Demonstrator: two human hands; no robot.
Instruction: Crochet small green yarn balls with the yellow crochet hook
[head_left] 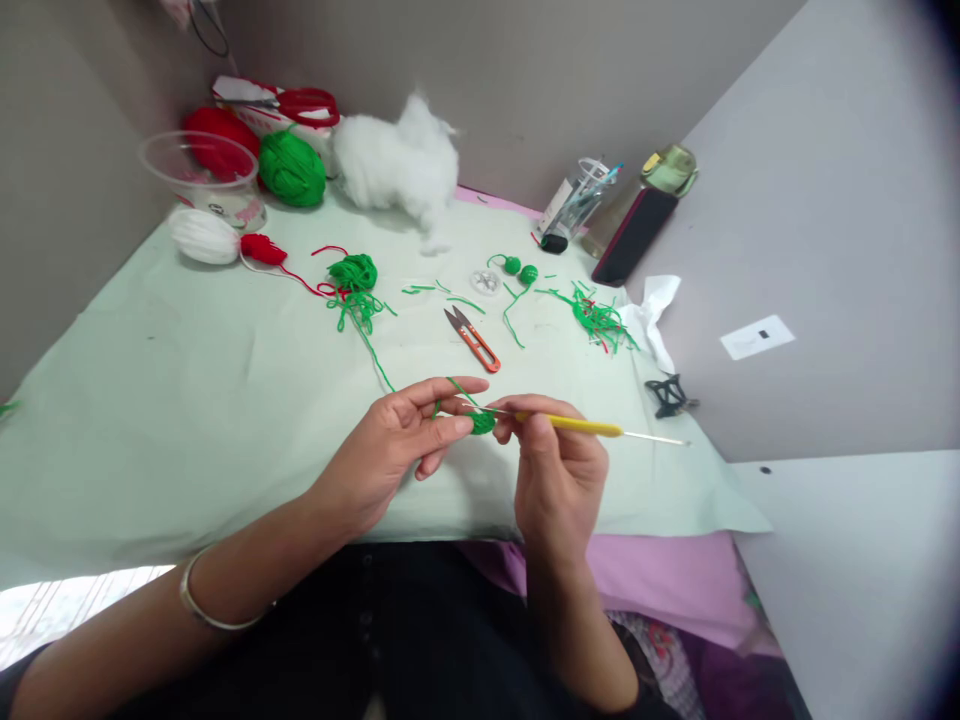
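Between the thumb and fingers of my left hand (pixel 405 430) is a small green crochet piece (pixel 482 423). Green yarn (pixel 379 365) loops over that hand's fingers and runs back to a loose green yarn bundle (pixel 352 275). My right hand (pixel 562 465) grips a crochet hook (pixel 581 426) by its yellow handle. The hook's thin metal tip reaches the green piece, where the two hands nearly meet; whether it passes through a stitch is too small to tell. Just beyond my fingers lie orange thread snips (pixel 474 342), blades apart.
Behind stand a clear tub (pixel 202 175), a green yarn ball (pixel 292 168), white stuffing (pixel 401 165) and red-handled scissors (pixel 300 105). Two small green crocheted balls (pixel 528 274) lie mid-table. At right are yarn scraps (pixel 600 318), a phone (pixel 634 235) and a black claw clip (pixel 670 396).
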